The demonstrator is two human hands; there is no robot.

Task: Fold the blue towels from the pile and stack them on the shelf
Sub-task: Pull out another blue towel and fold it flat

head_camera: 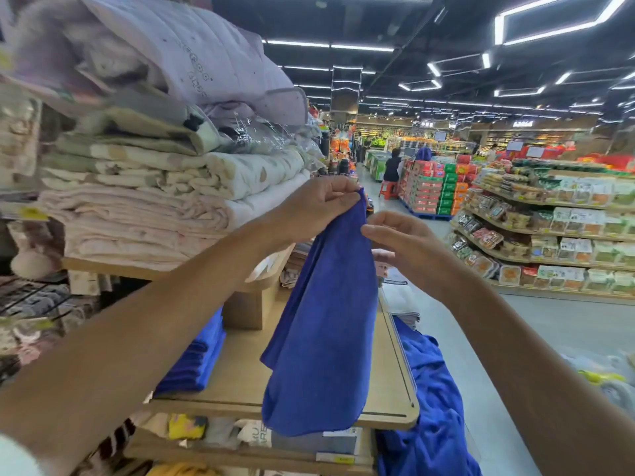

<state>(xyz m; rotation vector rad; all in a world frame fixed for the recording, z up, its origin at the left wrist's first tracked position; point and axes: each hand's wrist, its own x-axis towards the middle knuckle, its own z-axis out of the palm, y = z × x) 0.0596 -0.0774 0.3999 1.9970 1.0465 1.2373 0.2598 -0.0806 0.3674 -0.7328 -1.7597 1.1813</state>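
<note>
While one blue towel [323, 338] hangs open in the air in front of the person, the step in hand is judged to be the start of a fold: the cloth is held up by its top edge and no crease has been made yet. Its lower hem hangs free in front of the shelf [240, 372] edge; contact with the board cannot be confirmed. To the right of the shelf lies the pile [433, 389] of loose blue towels, rumpled and unfolded. On the left part of the shelf board sits a folded stack [196, 359] of blue towels, apart from the hanging one.

Further out, the hands are close together but not touching. The left hand [319, 201] pinches the towel's top corner between thumb and fingers. The right hand [402, 242] sits just below it, thumb on the towel's right edge with fingers showing behind the cloth; this reads as a pinch.

Next move, as judged: the right hand should run along the top edge to the far corner, so the towel spreads flat before it is halved, folded down and set on the stack.

Beyond the hands, folded bedding [154, 207] fills the upper shelf. Farther off are grocery racks [549, 228] and a person [391, 166] in the aisle.
</note>
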